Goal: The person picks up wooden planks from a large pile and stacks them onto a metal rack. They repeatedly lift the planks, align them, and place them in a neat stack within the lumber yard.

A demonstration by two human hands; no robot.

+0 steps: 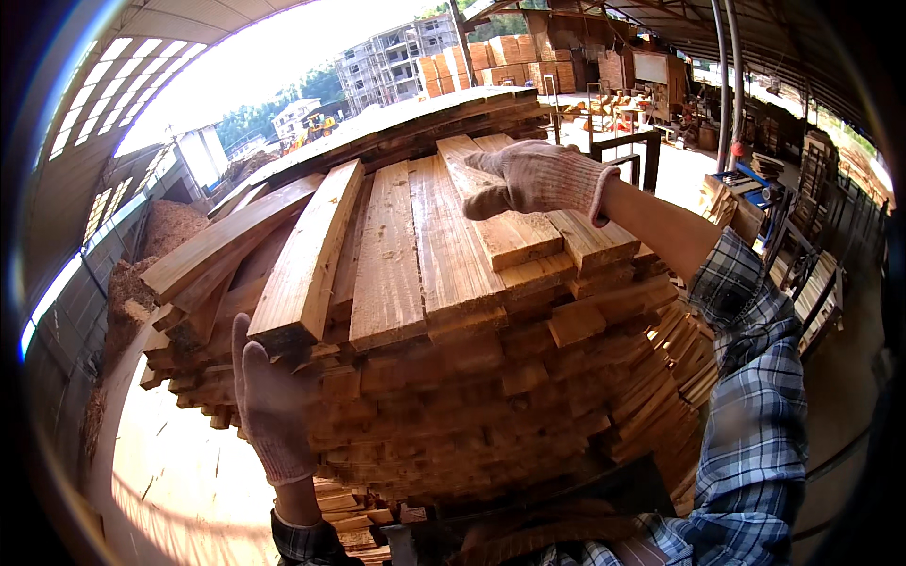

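A tall stack of sawn wooden planks point(491, 377) fills the middle, its cut ends toward me. My left hand point(269, 410), in a pale knit glove, is upright beside the near end of a raised plank point(311, 255). Its fingers are stretched out and apart, with nothing seen in them. My right hand point(543, 179), in a similar glove with a darkened palm side, reaches over the top planks at the right. The thumb stands away from the fingers, and no plank is gripped. Whether it touches the light plank point(519, 238) below I cannot tell.
At the left, a loose plank point(231, 231) lies slanted across the stack, with a sawdust heap point(175, 231) and a wall beyond. Blue-framed equipment point(755, 184) and metal posts point(731, 85) stand at the right. Bundled timber point(500, 61) rises in the background.
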